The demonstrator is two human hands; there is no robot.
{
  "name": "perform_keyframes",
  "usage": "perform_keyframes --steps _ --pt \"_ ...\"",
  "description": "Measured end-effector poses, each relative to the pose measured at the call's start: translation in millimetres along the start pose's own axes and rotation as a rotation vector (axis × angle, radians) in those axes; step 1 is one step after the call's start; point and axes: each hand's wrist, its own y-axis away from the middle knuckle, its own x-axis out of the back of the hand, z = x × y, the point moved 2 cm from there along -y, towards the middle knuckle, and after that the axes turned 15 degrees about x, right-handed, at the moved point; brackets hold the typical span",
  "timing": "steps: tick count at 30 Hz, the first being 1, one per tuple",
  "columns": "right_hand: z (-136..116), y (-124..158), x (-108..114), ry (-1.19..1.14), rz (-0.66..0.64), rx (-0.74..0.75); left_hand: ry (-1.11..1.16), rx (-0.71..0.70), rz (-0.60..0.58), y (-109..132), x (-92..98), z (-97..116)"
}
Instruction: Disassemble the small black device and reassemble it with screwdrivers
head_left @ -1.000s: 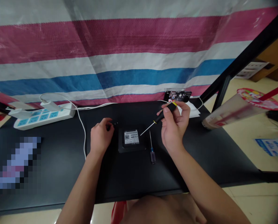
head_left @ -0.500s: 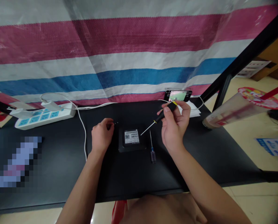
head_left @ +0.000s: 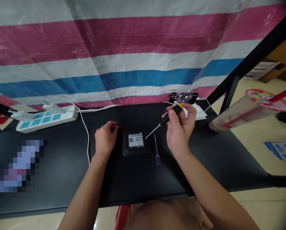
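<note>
A small black box [head_left: 136,143] with a white label lies face up in the middle of the black table [head_left: 61,166]. My right hand [head_left: 180,131] is closed around a black-and-yellow screwdriver [head_left: 165,120], whose tip hovers by the box's right edge. My left hand [head_left: 105,139] rests on the table just left of the box, its fingers curled and pinching at something tiny that I cannot make out. A second screwdriver [head_left: 156,151] with a clear blue handle lies on the table right of the box.
A white power strip [head_left: 47,118] with plugs and white cables [head_left: 86,134] sits at the back left. A phone [head_left: 183,97] with a lit screen leans at the back. A plastic drink cup [head_left: 243,110] stands at the right edge. A striped tarp [head_left: 133,54] hangs behind.
Both hands hold nearly still. The picture on the phone's screen has changed.
</note>
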Motion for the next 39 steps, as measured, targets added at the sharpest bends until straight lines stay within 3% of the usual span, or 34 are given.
perform_keyframes --steps 15,17,19,21,23,25,29,35,39 --pt "0.1 0.0 0.2 0.053 -0.007 -0.009 -0.035 0.038 -0.018 1.8 5.6 1.5" --pt "-0.1 0.1 0.1 0.071 -0.01 -0.012 -0.021 -0.004 0.106 6.4 11.6 6.0" --pt "-0.6 0.4 0.0 0.068 -0.011 -0.016 0.045 -0.09 0.305 14.5 19.9 12.8" --pt "-0.6 1.1 0.1 0.067 -0.018 -0.036 0.143 -0.217 0.385 24.3 25.5 20.8" --pt "0.2 1.5 0.6 0.07 -0.027 -0.057 0.194 -0.365 0.294 32.7 26.4 29.1" --pt "1.3 1.1 2.0 0.078 -0.025 -0.054 0.164 -0.484 0.107 38.6 22.9 36.0" --pt "4.4 -2.5 6.0 0.142 -0.013 -0.023 0.018 -0.592 -0.193 43.6 11.6 41.2" --pt "13.6 -7.1 12.7 0.201 -0.033 -0.079 -0.154 -0.658 -0.342 46.9 -1.0 37.7" --pt "22.2 -10.5 18.0 0.382 -0.259 -0.207 -0.17 -0.658 -0.377 48.8 -3.8 36.3"
